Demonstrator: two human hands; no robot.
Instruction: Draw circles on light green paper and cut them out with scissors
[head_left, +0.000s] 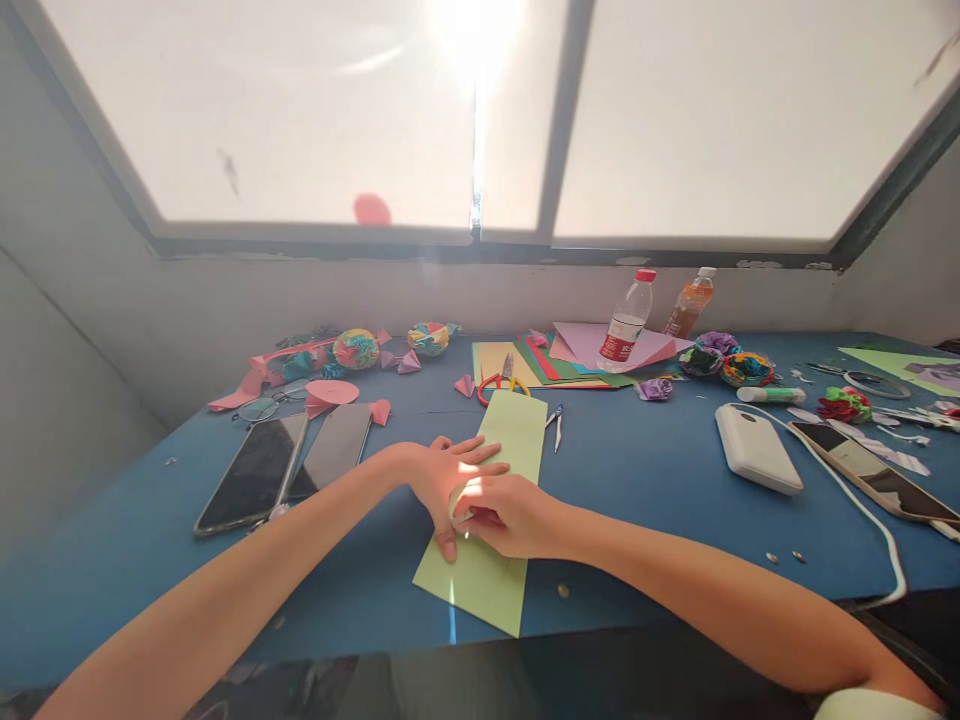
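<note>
At the near centre of the blue table (645, 480):
Work piece: a long light-green paper strip (491, 520) lay flat, running from the near edge toward the far side, tilted slightly right at its far end.
Left hand: the left hand (442, 480) lay open, palm down, fingers spread across the strip's left edge, apparently to pin the paper so it would not slide.
Right hand: the right hand (510, 515) was curled closed just beside and touching the left, pinching something small and pale at the strip's middle; what it gripped could not be told, as glare and the fingers hid it.
Left of the strip: two phones (289, 465) lay side by side, screens dark, with spectacles (262, 408) and a pink paper disc (332, 392) beyond them.
Far side: folded paper balls (356, 348), a stack of coloured sheets (540, 362) and red-handled scissors (499, 385) sat within reach, seemingly kept as stock and tools.
Far right: two plastic bottles (626, 320) stood upright near the wall, clear of the paper.
Right side: a white power bank (757, 450) with cable, a third phone (874, 475), a glue stick (771, 395) and paper flowers (724, 362) lay well apart from the hands.
</note>
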